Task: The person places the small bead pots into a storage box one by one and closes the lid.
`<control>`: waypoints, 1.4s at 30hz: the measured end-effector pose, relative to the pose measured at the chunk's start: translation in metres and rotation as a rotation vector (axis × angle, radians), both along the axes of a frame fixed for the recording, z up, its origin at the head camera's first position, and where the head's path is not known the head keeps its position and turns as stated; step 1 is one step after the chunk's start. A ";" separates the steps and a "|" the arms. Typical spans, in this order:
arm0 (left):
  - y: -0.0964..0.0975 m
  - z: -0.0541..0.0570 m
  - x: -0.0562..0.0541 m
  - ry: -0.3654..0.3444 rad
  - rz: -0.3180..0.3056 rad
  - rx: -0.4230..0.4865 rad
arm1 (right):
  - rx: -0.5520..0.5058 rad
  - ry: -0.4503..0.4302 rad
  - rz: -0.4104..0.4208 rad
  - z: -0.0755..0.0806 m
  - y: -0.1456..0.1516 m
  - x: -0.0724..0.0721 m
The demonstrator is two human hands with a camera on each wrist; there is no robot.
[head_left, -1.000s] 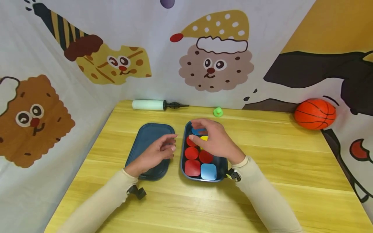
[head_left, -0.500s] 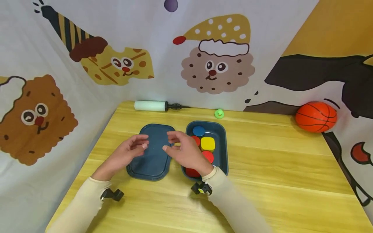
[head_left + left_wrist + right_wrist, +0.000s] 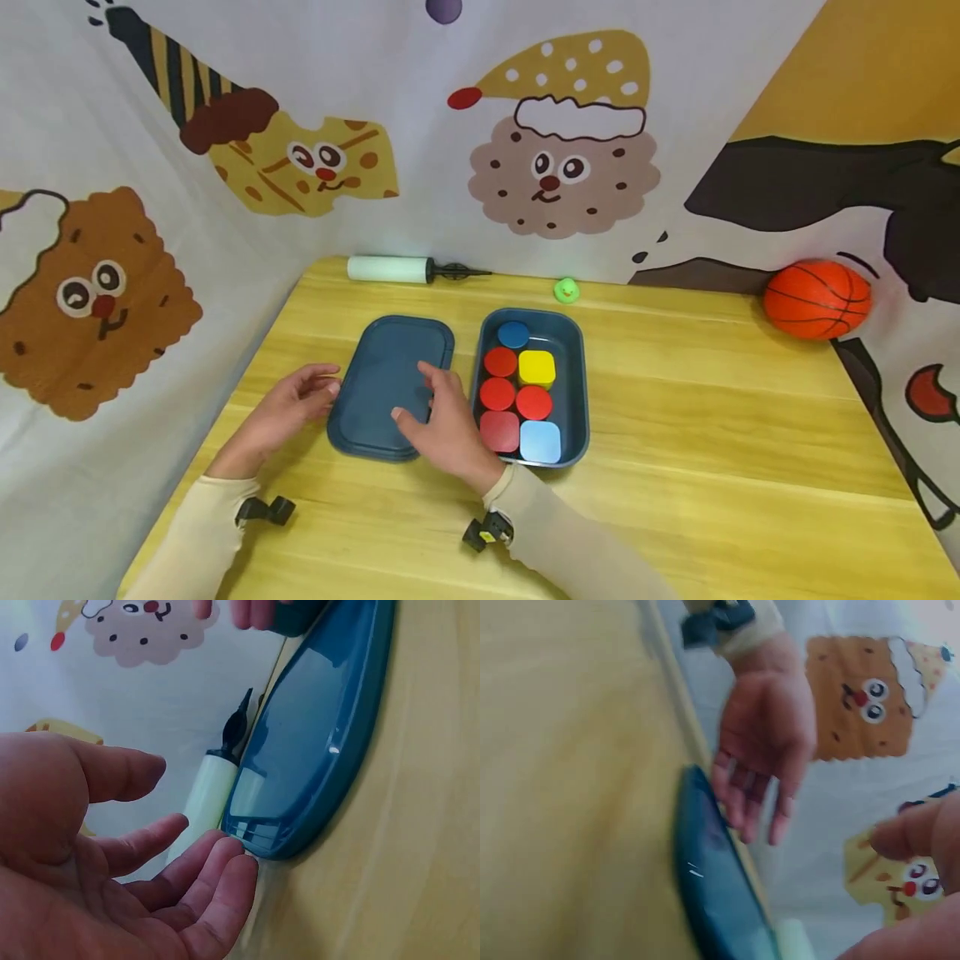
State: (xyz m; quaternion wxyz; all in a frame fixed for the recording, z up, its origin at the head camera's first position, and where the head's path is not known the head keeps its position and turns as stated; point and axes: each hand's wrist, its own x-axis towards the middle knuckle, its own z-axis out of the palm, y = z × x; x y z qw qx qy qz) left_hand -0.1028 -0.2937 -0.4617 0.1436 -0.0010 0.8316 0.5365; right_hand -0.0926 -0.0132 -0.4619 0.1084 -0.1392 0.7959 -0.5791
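Observation:
A dark blue lid lies flat on the wooden table, left of a dark blue box. My left hand is beside the lid's left edge, fingers relaxed and holding nothing; in the left wrist view its fingertips are right at the lid's near end. My right hand hovers over the lid's right side, thumb and fingers spread apart with nothing between them. Inside the box are several red pieces, a yellow square block, a light blue square piece and a blue round piece.
At the back of the table lie a white hand pump with a black nozzle and a small green duck. An orange toy basketball sits at the back right. A printed cloth hangs behind the table.
Both hands have moved left. The right hand has gone from above the box to above the lid, uncovering the pieces. The left hand has moved from over the lid to its left edge.

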 end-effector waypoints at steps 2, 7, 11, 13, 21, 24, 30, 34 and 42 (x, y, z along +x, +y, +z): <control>-0.002 -0.002 -0.001 0.006 0.004 -0.001 | 0.025 0.034 -0.045 -0.005 -0.004 0.005; -0.003 -0.006 -0.003 -0.008 0.024 -0.009 | 0.053 0.034 -0.117 -0.017 -0.012 0.014; -0.003 -0.011 -0.005 -0.013 0.035 -0.013 | 0.032 0.003 -0.155 -0.021 -0.014 0.018; -0.007 -0.014 -0.005 -0.011 0.036 -0.031 | 0.024 -0.009 -0.168 -0.022 -0.014 0.018; -0.032 -0.014 0.002 -0.029 -0.034 0.045 | -0.008 -0.009 -0.180 -0.023 -0.018 0.017; -0.037 -0.011 0.006 -0.038 -0.051 0.120 | -0.057 -0.021 -0.177 -0.024 -0.019 0.014; -0.043 -0.007 0.007 -0.045 -0.059 0.235 | -0.172 -0.055 -0.183 -0.023 -0.017 0.006; -0.044 -0.001 0.008 -0.032 -0.068 0.281 | -0.288 -0.107 -0.167 -0.014 -0.013 0.003; -0.030 0.017 0.011 -0.049 -0.039 0.191 | -0.454 -0.233 -0.156 0.013 0.008 -0.010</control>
